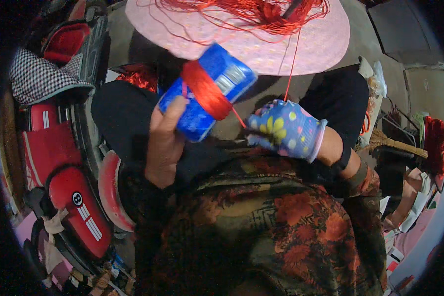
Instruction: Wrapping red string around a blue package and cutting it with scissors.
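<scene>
My bare left hand (166,133) grips the lower left end of a blue plastic-wrapped packet (234,66), its thumb on the near face. Red cord (205,91) is wound in a thick band around the packet's middle. From that band a strand runs to my right hand (286,129), which wears a blue glove with flowers and dots. The gloved fingers are closed on this cord. Another length of it rises from the glove to a loose red tangle (276,19) on a round pink mat (320,52). The packet is tilted and slightly blurred.
A red vehicle (79,212) with white stripes stands along the left, a checked cloth (39,76) over part of it. Beside my left leg is a red rounded object (114,190). At right lie a straw broom (397,143), shiny red material (435,148) and assorted papers.
</scene>
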Demonstrator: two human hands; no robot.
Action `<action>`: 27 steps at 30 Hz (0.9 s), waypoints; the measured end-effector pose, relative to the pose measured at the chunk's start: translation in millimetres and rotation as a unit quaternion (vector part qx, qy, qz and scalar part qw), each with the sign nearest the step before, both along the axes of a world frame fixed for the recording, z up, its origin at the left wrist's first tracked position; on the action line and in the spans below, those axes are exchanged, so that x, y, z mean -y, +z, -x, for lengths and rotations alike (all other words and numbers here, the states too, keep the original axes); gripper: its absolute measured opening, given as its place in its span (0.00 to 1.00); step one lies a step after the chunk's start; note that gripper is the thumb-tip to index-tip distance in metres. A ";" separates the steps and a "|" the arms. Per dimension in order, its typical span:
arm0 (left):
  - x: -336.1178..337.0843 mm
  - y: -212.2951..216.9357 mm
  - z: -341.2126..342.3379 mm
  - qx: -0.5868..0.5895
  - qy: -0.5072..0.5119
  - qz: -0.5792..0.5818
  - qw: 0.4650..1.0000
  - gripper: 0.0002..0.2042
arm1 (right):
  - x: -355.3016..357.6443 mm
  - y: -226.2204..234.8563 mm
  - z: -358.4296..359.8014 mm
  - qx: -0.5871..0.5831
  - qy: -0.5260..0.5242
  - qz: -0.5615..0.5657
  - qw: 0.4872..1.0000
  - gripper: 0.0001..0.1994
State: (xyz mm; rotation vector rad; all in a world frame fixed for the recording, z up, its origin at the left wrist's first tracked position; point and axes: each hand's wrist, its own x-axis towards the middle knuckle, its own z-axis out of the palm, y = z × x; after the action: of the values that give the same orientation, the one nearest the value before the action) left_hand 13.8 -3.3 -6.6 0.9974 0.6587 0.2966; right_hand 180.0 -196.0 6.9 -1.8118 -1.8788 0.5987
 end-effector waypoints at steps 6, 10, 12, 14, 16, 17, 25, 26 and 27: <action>3.1 -6.5 1.1 -0.121 -0.270 -0.092 0.951 0.20 | -23.5 25.8 -19.2 -0.104 -0.031 -0.012 0.994 0.10; -0.9 10.0 8.8 -0.016 -0.324 0.096 0.941 0.29 | -15.6 -5.5 -35.9 -0.303 -0.137 -0.003 0.943 0.11; -1.5 15.4 11.0 0.027 -0.327 0.166 0.930 0.31 | -1.7 -27.8 -42.1 -0.330 -0.116 0.018 0.937 0.10; 0.5 17.2 17.3 0.043 -0.273 0.214 0.937 0.34 | 2.8 -23.6 -25.4 -0.368 -0.087 0.027 0.925 0.08; 6.5 13.2 22.1 0.032 -0.175 0.240 0.954 0.38 | 5.1 -21.0 -14.1 -0.262 -0.023 -0.064 0.963 0.08; 6.6 13.2 21.7 0.047 -0.148 0.229 0.961 0.38 | 6.8 -20.4 -9.5 -0.276 -0.010 -0.007 0.961 0.09; -1.6 -12.3 2.3 -0.058 -0.069 -0.114 0.989 0.20 | -14.8 32.4 -9.9 0.051 -0.004 -0.017 0.999 0.10; 2.0 -7.5 0.1 -0.090 -0.109 -0.134 0.981 0.16 | -16.8 38.1 -15.9 -0.001 -0.038 -0.027 0.999 0.09; 3.2 -7.0 0.3 -0.095 -0.166 -0.111 0.975 0.17 | -21.6 39.3 -24.2 -0.016 -0.044 -0.051 0.998 0.10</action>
State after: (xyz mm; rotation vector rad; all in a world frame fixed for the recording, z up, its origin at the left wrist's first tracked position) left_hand 13.5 -6.4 -13.6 1.3421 0.6272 -0.0222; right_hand 204.2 -174.4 46.2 -1.7985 -1.7664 0.4897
